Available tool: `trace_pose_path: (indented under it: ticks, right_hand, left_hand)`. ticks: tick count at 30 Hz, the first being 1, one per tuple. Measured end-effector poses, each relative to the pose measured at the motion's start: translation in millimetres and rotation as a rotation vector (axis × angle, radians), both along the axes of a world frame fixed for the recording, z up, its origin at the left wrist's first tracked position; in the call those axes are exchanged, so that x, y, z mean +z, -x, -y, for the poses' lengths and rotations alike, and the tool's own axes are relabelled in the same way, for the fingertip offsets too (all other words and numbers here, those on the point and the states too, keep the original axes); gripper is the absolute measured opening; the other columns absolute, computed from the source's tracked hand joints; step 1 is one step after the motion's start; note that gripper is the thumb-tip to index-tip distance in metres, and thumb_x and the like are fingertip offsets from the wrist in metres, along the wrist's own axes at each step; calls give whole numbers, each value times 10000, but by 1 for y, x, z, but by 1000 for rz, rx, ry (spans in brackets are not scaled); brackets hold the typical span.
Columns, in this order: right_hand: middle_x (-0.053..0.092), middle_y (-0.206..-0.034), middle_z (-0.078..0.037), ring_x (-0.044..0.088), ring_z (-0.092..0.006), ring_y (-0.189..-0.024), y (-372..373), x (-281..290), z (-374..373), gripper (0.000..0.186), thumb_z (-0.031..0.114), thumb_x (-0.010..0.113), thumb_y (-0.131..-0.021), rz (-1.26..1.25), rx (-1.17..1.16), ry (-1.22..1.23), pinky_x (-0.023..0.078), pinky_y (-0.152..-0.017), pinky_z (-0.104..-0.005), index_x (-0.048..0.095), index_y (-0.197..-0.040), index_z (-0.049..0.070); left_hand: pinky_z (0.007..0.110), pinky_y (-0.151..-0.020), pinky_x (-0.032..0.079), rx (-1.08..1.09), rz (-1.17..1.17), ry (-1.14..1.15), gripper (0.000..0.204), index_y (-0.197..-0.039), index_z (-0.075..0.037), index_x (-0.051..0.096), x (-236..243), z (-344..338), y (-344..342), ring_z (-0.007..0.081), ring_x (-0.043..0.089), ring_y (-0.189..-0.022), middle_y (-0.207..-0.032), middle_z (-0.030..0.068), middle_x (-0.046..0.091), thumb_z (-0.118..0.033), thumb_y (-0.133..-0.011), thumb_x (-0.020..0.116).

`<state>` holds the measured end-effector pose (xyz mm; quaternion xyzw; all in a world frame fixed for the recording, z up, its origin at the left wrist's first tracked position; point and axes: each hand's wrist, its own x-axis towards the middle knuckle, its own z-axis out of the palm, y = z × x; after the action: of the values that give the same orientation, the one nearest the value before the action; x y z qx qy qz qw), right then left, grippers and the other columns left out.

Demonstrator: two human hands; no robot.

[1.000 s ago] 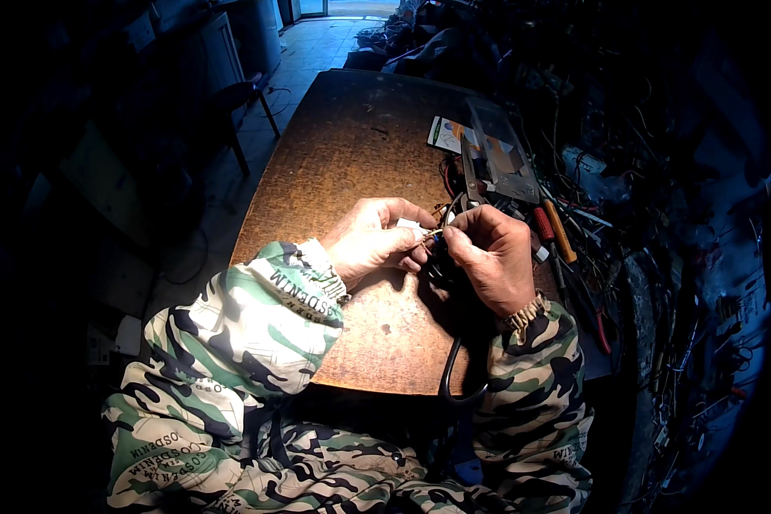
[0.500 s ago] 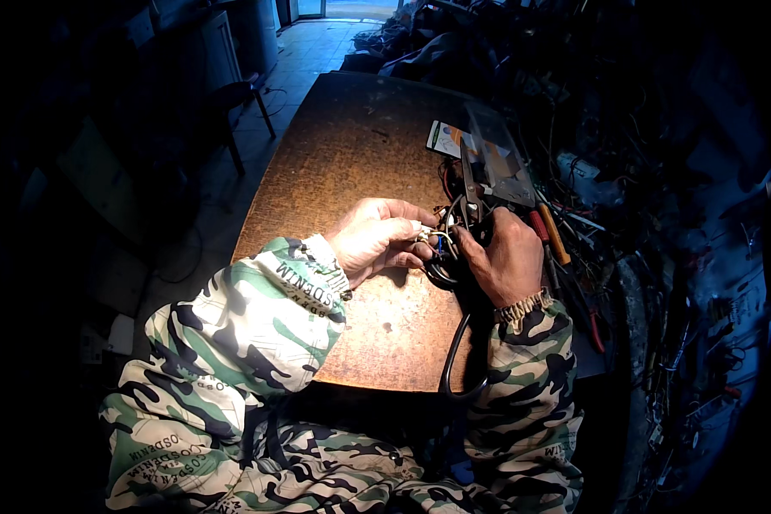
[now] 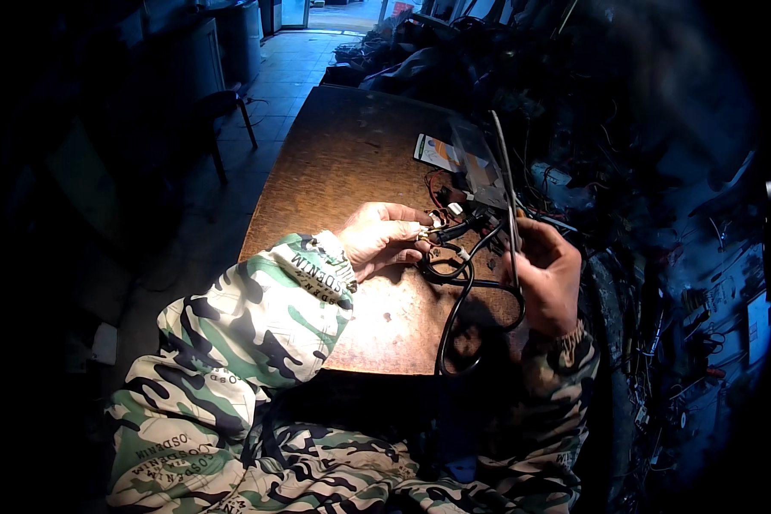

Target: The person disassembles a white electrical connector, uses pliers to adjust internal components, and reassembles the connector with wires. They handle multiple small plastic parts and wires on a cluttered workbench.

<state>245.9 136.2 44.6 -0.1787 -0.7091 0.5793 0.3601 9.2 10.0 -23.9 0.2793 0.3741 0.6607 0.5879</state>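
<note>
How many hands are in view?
2: the left hand pinching thin wires over the table, and the right hand holding a long thin tool.

Dark seat (image 3: pixel 218 104) on tiled floor (image 3: pixel 287 79)

Pinches thin wires (image 3: pixel 434 232) between thumb and fingers of the left hand (image 3: pixel 385 242), above the wooden tabletop (image 3: pixel 334 171). Grips a long, thin metal tool (image 3: pixel 505 171), seen edge-on, in the right hand (image 3: pixel 548 272). Has a black cable (image 3: pixel 456 319) looping between both hands, down by the near edge. Wears camouflage sleeves (image 3: pixel 240 321). Looks farther back on a white-and-orange card (image 3: pixel 438 152) beside a clear plastic box (image 3: pixel 471 150), and on a dark chair (image 3: pixel 218 104) past the left edge.
</note>
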Motion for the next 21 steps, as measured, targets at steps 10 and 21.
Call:
trace_pose_path:
  ticks: [10, 21]
  right_hand:
    - [627, -723, -168, 633, -287, -597, -72, -24, 68, 452, 353, 884, -781, 573, -324, -793, 499, -538, -373, 672, -837, -42]
    - [588, -684, -148, 599, -298, -579, -63, -27, 68, 448, 364, 860, -800, 649, -336, -952, 473, -528, -392, 625, -761, -16]
  left_hand:
    - [299, -866, 627, -77, 44, -76, 362, -1307, 30, 588, 10, 0, -18, 163, 712, -1012, -1154, 112, 708, -142, -998, 667]
    - [297, -867, 623, -112, 44, -91, 323, -1286, -17, 623, 10, 2, -22, 154, 718, -981, -1088, 69, 726, -133, -989, 681]
